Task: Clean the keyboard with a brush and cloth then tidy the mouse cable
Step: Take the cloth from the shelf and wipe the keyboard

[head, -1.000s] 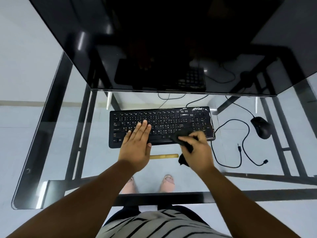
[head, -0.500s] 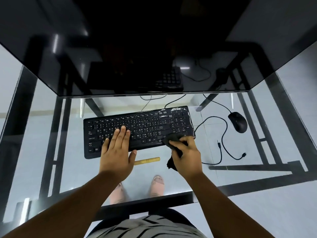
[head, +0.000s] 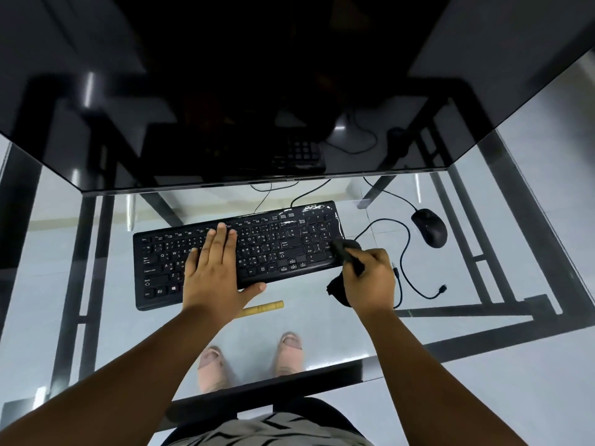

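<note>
A black keyboard (head: pixel 270 249) lies slightly askew on the glass desk. My left hand (head: pixel 214 272) rests flat on its left half, fingers straight, thumb at the front edge. My right hand (head: pixel 370 281) grips a black cloth (head: pixel 346 249) against the keyboard's right end; more cloth hangs out below the palm. A tan brush handle (head: pixel 267 308) lies just in front of the keyboard, partly hidden by my left wrist. The black mouse (head: pixel 429 227) sits to the right, its cable (head: pixel 404 252) looping loosely between mouse and keyboard.
A large dark monitor (head: pixel 225 91) hangs over the back of the glass desk (head: pixel 483 239). The black desk frame and my feet show through the glass. A loose cable plug (head: pixel 442 288) lies right of my right hand.
My right hand has slid the cloth from the keyboard's front right area out to its right end. My left hand has reached farther up the keys. The camera view shifted.
</note>
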`<state>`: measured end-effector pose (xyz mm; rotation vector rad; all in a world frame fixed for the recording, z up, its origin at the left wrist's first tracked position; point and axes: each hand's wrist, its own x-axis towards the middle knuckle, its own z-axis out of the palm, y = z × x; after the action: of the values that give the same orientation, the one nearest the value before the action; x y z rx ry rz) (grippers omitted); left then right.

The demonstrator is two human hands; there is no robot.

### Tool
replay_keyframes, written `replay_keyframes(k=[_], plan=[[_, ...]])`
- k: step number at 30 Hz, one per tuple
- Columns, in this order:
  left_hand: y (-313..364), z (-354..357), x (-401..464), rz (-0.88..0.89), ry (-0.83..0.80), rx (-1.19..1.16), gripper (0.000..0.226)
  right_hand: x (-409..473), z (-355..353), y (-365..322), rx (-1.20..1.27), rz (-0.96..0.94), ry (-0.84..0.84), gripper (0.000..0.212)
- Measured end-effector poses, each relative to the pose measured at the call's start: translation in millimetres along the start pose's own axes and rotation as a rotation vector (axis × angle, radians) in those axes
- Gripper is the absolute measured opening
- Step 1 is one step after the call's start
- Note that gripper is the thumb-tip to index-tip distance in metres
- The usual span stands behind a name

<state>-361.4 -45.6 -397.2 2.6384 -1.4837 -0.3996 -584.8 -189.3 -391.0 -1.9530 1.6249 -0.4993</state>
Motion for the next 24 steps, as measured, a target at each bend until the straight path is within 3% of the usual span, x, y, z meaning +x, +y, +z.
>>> replay_keyframes(k=[5, 24], plan=[[0.3, -4.7, 10.1, -0.05, -0.061, 0.011, 0.128, 32.9, 4.6, -20.8, -0.047, 0.009, -0.06, 0.028], [6.8, -12.4, 15.2, -0.114, -0.052, 0.007, 0.138, 72.0, 5.4, -36.5, -0.142, -0.071, -0.158, 0.027]])
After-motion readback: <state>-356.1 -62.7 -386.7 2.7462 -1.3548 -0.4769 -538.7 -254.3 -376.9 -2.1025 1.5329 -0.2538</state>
